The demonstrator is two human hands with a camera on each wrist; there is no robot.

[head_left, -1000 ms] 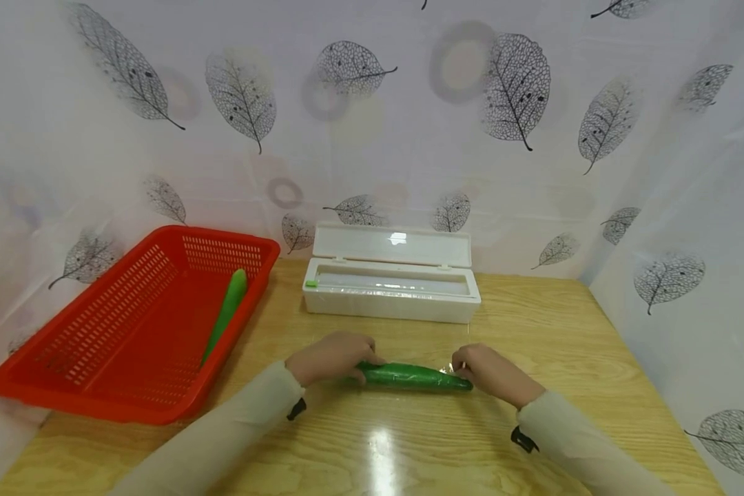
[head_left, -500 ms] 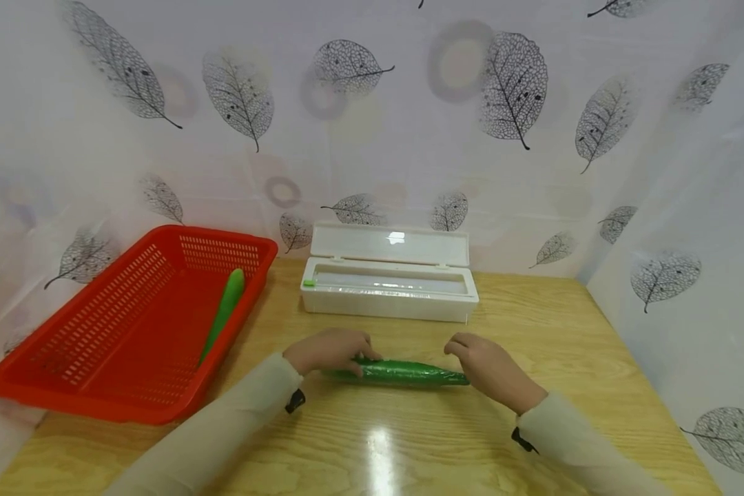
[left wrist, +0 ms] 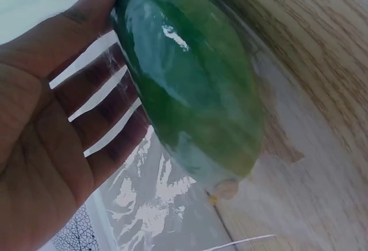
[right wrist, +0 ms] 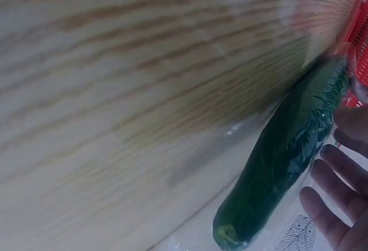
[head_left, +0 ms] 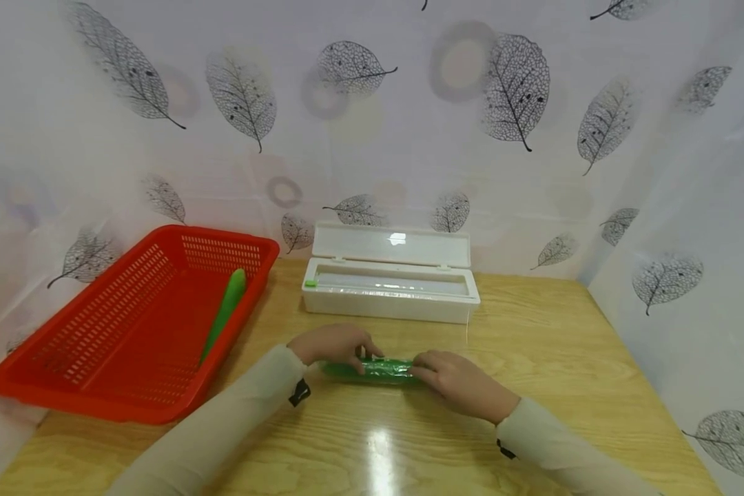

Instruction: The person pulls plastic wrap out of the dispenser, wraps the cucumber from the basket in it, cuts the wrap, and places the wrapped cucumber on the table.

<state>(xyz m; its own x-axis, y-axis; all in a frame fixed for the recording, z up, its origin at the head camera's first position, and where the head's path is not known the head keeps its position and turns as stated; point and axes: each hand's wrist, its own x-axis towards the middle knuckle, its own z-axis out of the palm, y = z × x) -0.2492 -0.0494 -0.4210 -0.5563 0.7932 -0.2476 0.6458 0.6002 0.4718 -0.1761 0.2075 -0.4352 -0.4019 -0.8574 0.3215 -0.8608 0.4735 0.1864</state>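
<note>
Head view looked forward and down over my table (head_left: 570, 386) to the far curtain (head_left: 403, 158); left and right wrist views, close in, shared the cucumber (left wrist: 192, 84).

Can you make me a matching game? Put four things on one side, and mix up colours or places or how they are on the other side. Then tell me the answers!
Things:
1. Basket
2. Long box
3. Cucumber in the middle
4. Cucumber on the left

Clues:
A. Green, with clear film on it
B. White, with its lid open
C. Green, lying inside the basket
D. Red, with lots of holes

Right pairs: 1-D, 2-B, 3-A, 4-C
</note>
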